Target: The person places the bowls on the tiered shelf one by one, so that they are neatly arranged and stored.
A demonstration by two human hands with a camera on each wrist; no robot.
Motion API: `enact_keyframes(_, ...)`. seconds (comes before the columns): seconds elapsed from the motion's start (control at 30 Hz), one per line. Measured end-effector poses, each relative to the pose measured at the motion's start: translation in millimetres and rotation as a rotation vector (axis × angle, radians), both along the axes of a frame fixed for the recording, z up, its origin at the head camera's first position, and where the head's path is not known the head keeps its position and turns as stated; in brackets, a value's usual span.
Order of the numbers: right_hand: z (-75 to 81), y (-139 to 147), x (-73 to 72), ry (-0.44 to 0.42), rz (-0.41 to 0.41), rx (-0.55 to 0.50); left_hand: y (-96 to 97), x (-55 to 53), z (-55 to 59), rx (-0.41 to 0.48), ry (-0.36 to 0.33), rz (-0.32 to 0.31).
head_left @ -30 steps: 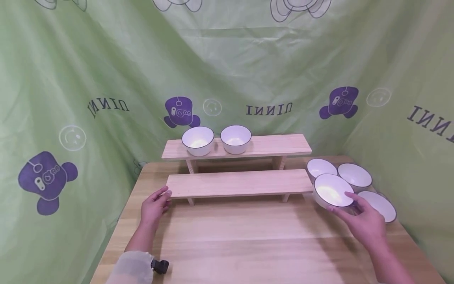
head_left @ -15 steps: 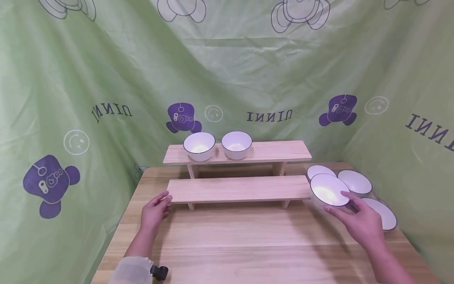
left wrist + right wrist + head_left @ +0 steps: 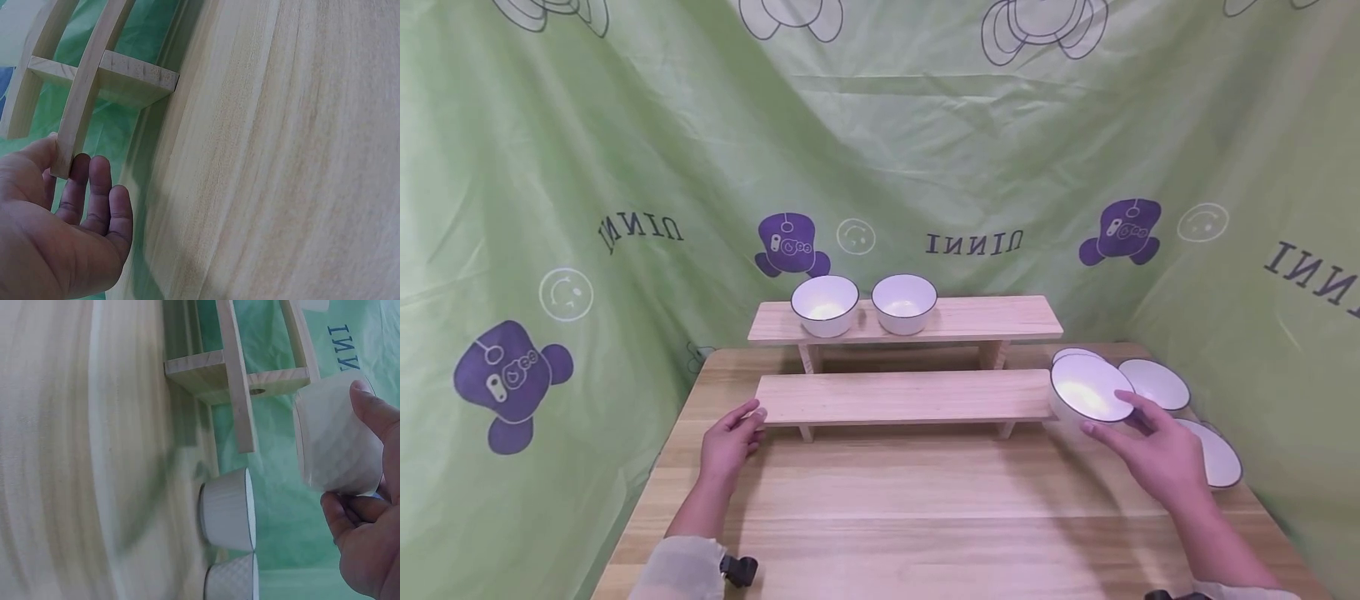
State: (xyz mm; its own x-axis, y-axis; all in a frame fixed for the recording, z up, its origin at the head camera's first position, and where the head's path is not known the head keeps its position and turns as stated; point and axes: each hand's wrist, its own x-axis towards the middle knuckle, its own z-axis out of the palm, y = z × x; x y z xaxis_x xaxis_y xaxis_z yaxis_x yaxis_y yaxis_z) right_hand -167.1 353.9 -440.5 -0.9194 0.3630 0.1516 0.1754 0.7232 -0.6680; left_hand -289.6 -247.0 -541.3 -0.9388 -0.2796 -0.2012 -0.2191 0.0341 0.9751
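Observation:
My right hand (image 3: 1165,454) grips a white bowl (image 3: 1090,390) with a dark rim, thumb on the near side and fingers at the right. In the right wrist view this held bowl (image 3: 337,434) is raised off the table, its outer wall faceted. My left hand (image 3: 727,446) pinches the left end of the lower shelf board (image 3: 902,398); the left wrist view has thumb and fingers on either side of the board end (image 3: 65,156). On the upper board (image 3: 992,315) stand two white bowls, one at the left (image 3: 824,307) and another (image 3: 904,305) beside it.
Behind and under the held bowl, more white bowls stand at the table's right: one (image 3: 1154,385) at the back, another (image 3: 1213,454) partly behind my right hand, and a third (image 3: 1075,353) mostly hidden. A green printed curtain (image 3: 880,150) surrounds the wooden table (image 3: 880,500).
My right hand has lifted the held bowl slightly up and to the left, so it now covers more of the bowl behind it. My left hand stays at the board end.

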Motion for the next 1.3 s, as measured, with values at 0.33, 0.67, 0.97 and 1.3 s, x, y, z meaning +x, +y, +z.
enact_keyframes(0.33,7.6,-6.6,-8.1,0.030,0.052,-0.064,0.3,0.7,2.1,0.000,-0.003,0.000)
enact_keyframes(0.67,16.7,-12.0,-19.8,0.075,0.069,-0.058,-0.6,-0.9,-0.5,-0.005,0.005,-0.002)
enact_keyframes(0.97,26.2,-18.8,-30.0,0.112,0.101,-0.039,1.7,-2.4,-0.8,0.010,-0.003,0.000)
enact_keyframes(1.3,37.1,-27.3,-45.8,0.123,0.117,-0.020,-0.7,-2.2,0.0,0.004,0.001,0.002)
